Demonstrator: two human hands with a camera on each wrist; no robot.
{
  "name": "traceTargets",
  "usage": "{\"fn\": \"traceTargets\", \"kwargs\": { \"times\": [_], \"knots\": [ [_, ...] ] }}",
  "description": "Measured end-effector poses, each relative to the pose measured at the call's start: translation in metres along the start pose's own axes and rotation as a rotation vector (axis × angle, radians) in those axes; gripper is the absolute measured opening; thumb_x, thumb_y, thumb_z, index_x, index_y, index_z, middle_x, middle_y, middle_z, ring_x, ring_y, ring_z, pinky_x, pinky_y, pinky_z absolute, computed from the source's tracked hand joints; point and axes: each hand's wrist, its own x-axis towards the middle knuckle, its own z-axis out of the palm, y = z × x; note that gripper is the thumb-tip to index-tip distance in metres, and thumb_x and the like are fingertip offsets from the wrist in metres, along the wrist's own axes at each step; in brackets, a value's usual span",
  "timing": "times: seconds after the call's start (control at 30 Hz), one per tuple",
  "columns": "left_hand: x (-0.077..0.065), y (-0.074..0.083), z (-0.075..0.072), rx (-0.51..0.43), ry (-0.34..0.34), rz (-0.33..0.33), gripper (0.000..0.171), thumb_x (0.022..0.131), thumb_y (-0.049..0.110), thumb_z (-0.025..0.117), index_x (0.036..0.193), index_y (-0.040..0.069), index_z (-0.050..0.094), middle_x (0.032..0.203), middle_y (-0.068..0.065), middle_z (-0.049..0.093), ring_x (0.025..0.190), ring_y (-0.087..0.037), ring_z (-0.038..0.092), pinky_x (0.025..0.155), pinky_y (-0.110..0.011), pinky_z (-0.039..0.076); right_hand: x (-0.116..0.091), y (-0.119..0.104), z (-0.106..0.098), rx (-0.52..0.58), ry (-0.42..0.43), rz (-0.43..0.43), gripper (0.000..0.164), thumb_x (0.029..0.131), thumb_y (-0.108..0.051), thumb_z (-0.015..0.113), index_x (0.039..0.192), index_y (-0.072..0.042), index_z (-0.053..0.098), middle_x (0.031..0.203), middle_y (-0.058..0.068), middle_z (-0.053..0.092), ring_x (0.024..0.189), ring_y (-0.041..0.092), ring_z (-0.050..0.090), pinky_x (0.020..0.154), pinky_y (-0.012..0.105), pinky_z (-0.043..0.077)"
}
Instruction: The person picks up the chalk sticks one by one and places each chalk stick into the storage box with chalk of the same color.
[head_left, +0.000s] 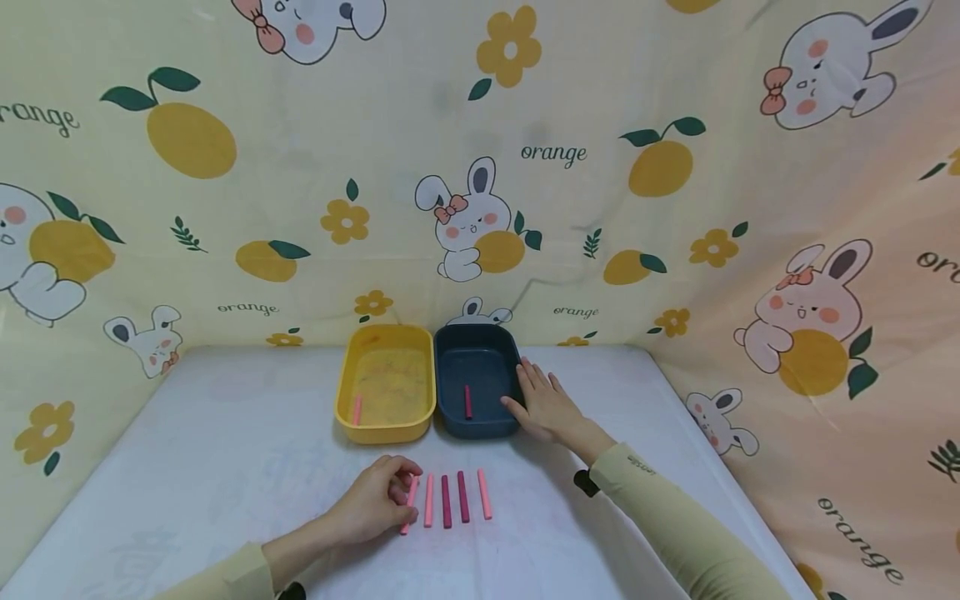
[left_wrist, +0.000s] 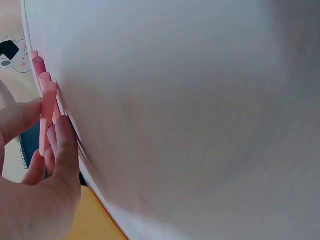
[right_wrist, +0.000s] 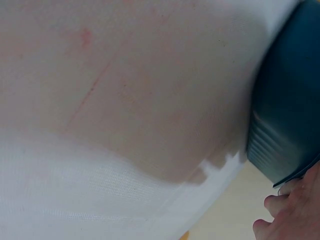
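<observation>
My left hand (head_left: pixel 375 500) pinches a light pink chalk-like stick (left_wrist: pixel 49 102) between thumb and fingers, at the left end of a row on the table. Beside it in the row lie another light pink stick (head_left: pixel 429 500), two dark magenta sticks (head_left: pixel 446 502) and a light pink one (head_left: pixel 484 493) at the right. With its fingers stretched out, my right hand (head_left: pixel 551 408) rests on the right rim of the dark blue basin (head_left: pixel 477 429). One magenta stick (head_left: pixel 468 402) lies inside that basin. The yellow basin (head_left: pixel 386 434) holds a light pink stick (head_left: pixel 357 410).
Both basins stand side by side at the back of the white-covered table (head_left: pixel 247 433). A patterned cloth with rabbits and oranges (head_left: pixel 420 108) hangs behind and along the sides. Faint pink marks (right_wrist: pixel 90 92) show on the white cover.
</observation>
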Motion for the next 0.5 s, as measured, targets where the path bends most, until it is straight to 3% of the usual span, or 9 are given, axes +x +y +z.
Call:
{"fn": "traceTargets", "kwargs": {
  "times": [0.3, 0.5],
  "knots": [
    [-0.0032, 0.001, 0.0014, -0.16, -0.024, -0.087, 0.054, 0.084, -0.001, 0.082, 0.132, 0.003, 0.058, 0.11, -0.009, 0.057, 0.088, -0.021, 0.06, 0.072, -0.028, 0.058, -0.0005, 0.0001, 0.0005, -0.001, -0.011, 0.006, 0.085, 0.108, -0.059, 0.035, 0.163, 0.003, 0.017, 0.172, 0.019, 0.01, 0.158, 0.038, 0.014, 0.126, 0.057, 0.013],
    [-0.0048, 0.0029, -0.0035, -0.266, -0.014, -0.023, 0.055, 0.086, -0.004, 0.078, 0.136, 0.0, 0.056, 0.121, -0.012, 0.057, 0.095, -0.022, 0.062, 0.076, -0.029, 0.058, -0.0015, -0.0011, -0.0017, 0.013, -0.017, 0.011, 0.085, 0.108, -0.058, 0.036, 0.163, 0.003, 0.017, 0.173, 0.019, 0.009, 0.158, 0.038, 0.015, 0.126, 0.057, 0.013]
  ]
}}
